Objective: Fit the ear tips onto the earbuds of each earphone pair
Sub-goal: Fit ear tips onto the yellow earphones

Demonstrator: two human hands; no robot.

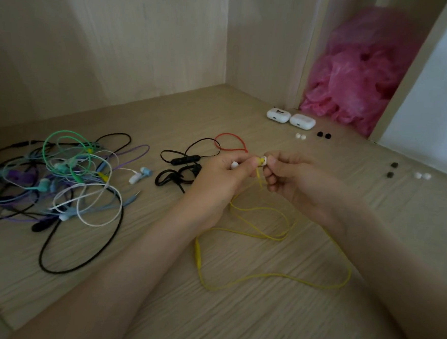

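Yellow earbud (pixel 260 163): pinched at the fingertips of the left hand (pixel 224 177), cable hanging below.
White ear tip (pixel 265 158): pinched by the right hand (pixel 288 174), touching the bud between both thumbs.
Handling: hold the tip square to the nozzle and press with a slight twist until seated.

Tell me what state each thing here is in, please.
Left hand, pinching the yellow earbud.
Right hand, pinching a white ear tip against that earbud; whether it is seated is unclear.
Yellow cable, slack, looped on the table.
White charging cases, both closed.
Loose ear tips, lying in pairs, unfitted.
Earphone pile, tangled.
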